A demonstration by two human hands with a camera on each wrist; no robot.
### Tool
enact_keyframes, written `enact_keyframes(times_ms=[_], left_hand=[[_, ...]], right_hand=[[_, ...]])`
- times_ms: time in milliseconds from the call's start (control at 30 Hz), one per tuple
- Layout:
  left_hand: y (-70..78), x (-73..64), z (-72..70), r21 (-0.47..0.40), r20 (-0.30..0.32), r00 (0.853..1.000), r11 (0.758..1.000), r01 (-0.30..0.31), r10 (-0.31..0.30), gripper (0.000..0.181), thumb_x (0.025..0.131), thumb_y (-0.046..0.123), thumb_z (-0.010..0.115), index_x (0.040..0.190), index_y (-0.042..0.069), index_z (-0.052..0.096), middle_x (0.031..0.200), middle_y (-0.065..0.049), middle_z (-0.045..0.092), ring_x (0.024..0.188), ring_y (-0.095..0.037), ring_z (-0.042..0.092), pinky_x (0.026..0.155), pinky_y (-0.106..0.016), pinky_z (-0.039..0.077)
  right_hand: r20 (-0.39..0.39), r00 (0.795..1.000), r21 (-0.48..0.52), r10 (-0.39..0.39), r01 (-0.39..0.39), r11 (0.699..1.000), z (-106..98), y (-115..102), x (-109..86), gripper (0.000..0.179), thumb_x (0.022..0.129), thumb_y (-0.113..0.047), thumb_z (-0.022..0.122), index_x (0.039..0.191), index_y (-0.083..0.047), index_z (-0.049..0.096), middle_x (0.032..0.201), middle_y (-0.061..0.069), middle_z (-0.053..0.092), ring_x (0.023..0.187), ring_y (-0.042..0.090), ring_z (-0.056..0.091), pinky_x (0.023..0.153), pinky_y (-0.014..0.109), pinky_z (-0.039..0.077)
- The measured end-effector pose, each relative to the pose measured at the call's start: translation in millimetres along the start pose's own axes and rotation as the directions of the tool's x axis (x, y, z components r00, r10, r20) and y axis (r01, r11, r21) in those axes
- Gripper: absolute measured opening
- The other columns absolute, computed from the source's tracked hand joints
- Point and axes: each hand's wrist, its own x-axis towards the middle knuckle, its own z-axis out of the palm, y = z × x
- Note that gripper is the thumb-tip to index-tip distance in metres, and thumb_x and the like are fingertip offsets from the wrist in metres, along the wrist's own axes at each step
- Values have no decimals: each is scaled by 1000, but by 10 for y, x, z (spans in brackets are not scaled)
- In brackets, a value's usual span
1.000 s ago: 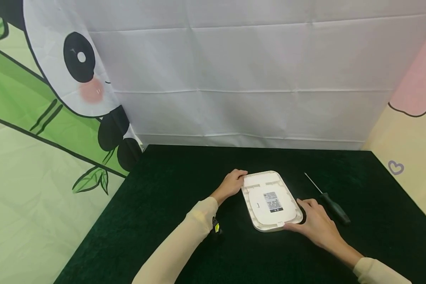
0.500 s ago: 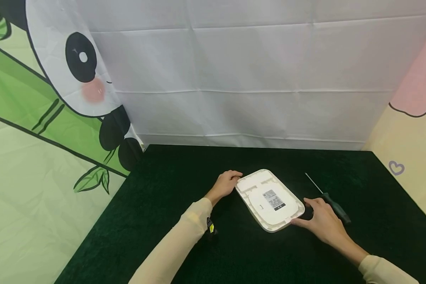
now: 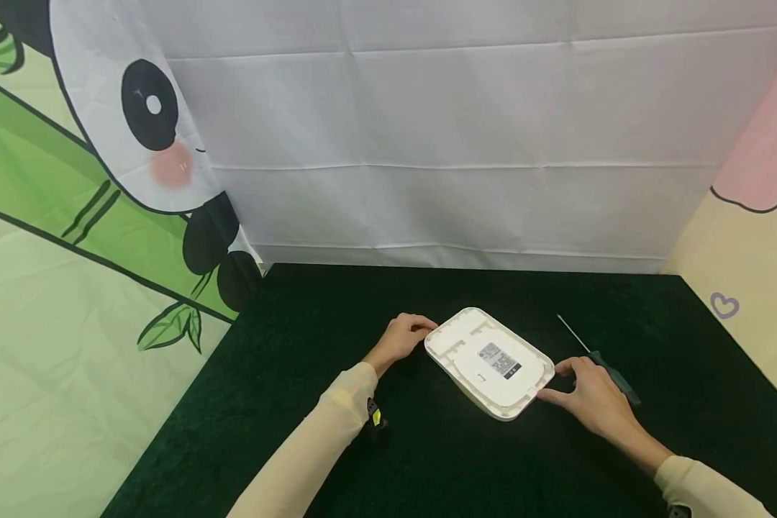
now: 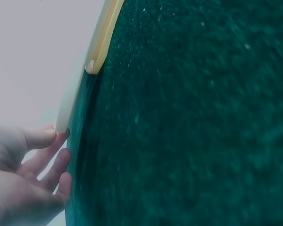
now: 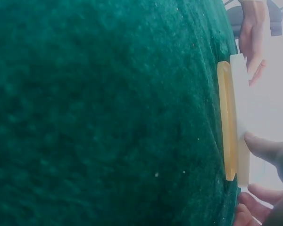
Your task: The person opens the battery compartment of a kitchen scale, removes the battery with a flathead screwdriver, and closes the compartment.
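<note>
A white rounded-rectangular plastic device (image 3: 469, 360) with a printed label (image 3: 500, 360) on its upturned face lies tilted diagonally between the hands. Beneath its white upper part, a yellowish lower part (image 5: 228, 122) shows edge-on in the right wrist view. My left hand (image 3: 399, 338) pinches the device's left corner; in the left wrist view the thumb (image 4: 41, 138) lies against its edge with a finger opposite. My right hand (image 3: 585, 396) holds the right end, thumb on the near edge and fingers at the corner. Its far fingertips are partly hidden.
A screwdriver (image 3: 615, 374) with a dark green handle lies just beyond my right hand, its shaft pointing away, the handle partly covered by that hand. Dark green cloth (image 3: 337, 309) covers the table. A white sheet (image 3: 453, 144) hangs behind it, with printed panels at both sides.
The device has turned counterclockwise, its far end swinging left. My left hand has moved left and slightly toward me with its corner; my right hand has shifted slightly right.
</note>
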Motion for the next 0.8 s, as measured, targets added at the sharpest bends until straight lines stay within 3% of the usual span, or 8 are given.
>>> enact_keyframes(times_ms=[200,567,667,800], left_hand=[[-75,-19,-56,-24,36,999,1000,5,-4,18,98,15,60,108,16,74,117,-2,68,100,-18,57,89,-37,49],[-121,-87,-117,-28,77,997,999,-16,18,18,96,11,62,110,13,73,107,-4,67,93,-17,56,82,-33,49],[-131,-122,-130,-26,89,996,1000,-15,17,19,96,12,62,112,13,72,106,-4,66,93,-17,56,82,-32,49],[-145,-169,-143,-32,103,994,999,-20,23,22,96,11,62,116,14,70,107,-3,66,95,-17,56,83,-33,49]], right_hand=[[-22,998,-6,-63,63,998,-6,28,45,64,79,-49,77,117,0,61,116,23,58,99,37,55,70,49,47],[0,995,-24,-103,103,994,-27,51,90,60,82,-43,76,122,-1,62,111,18,59,91,28,54,64,36,45],[23,992,-27,-124,125,992,-47,49,99,66,80,-45,77,125,0,60,112,18,59,92,29,54,64,35,44],[71,985,-29,-160,163,986,-89,44,108,84,73,-54,79,132,2,56,119,24,55,99,37,53,70,43,47]])
